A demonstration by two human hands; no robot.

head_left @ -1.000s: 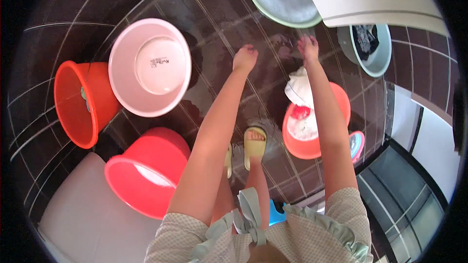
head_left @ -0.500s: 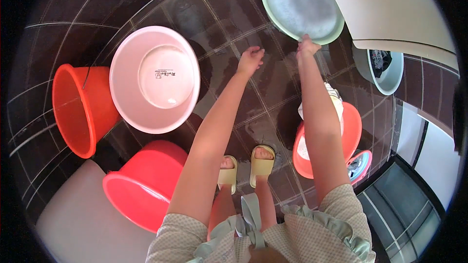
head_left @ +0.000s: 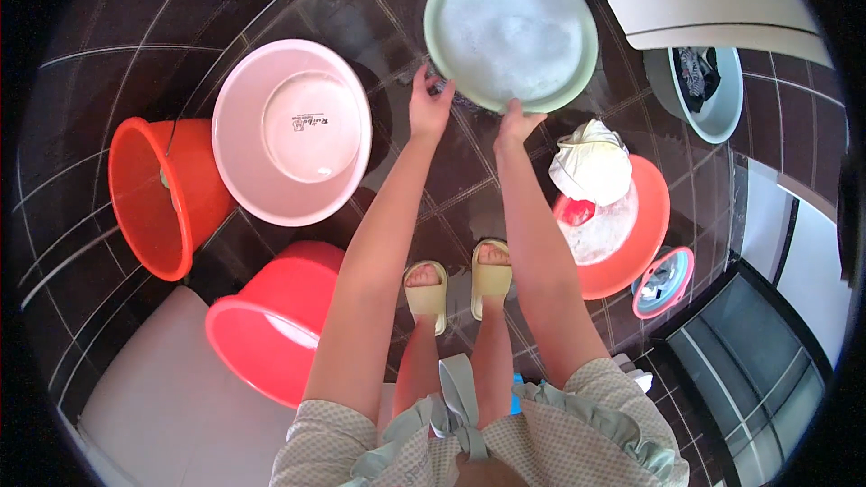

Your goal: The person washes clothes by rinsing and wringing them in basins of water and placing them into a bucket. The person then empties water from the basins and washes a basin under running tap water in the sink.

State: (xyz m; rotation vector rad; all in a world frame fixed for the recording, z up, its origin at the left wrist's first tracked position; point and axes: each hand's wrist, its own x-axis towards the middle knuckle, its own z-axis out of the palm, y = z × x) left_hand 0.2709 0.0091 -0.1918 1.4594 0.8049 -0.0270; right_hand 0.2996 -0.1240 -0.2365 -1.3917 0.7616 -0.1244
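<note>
- My left hand (head_left: 429, 106) and my right hand (head_left: 517, 122) both hold the near rim of the green basin (head_left: 511, 32). My fingers are curled on its edge.
- The green basin is round and pale green. It has soapy, foamy water inside. It sits on the dark tile floor (head_left: 180, 27) in front of my feet, at the top of the view.
- I cannot see my fingertips well; some are tucked under the rim.
- Something dark lies on the floor under my left hand, beside the rim. I cannot tell what it is.
- A pink basin (head_left: 290, 144) is to the left, near the green one but not touching it.
- An orange bucket (head_left: 158, 194) lies tipped on its side, just beside the pink basin.
- A red tub (head_left: 275, 320) is near my left leg.
- On the right, an orange basin (head_left: 631, 225) holds foam and a white cloth (head_left: 591, 162). It is close to my right arm.
- A grey basin (head_left: 708, 90) with dark clothes is far right, partly under a white edge.
- The bare floor between the green and pink basins is wet.
</note>
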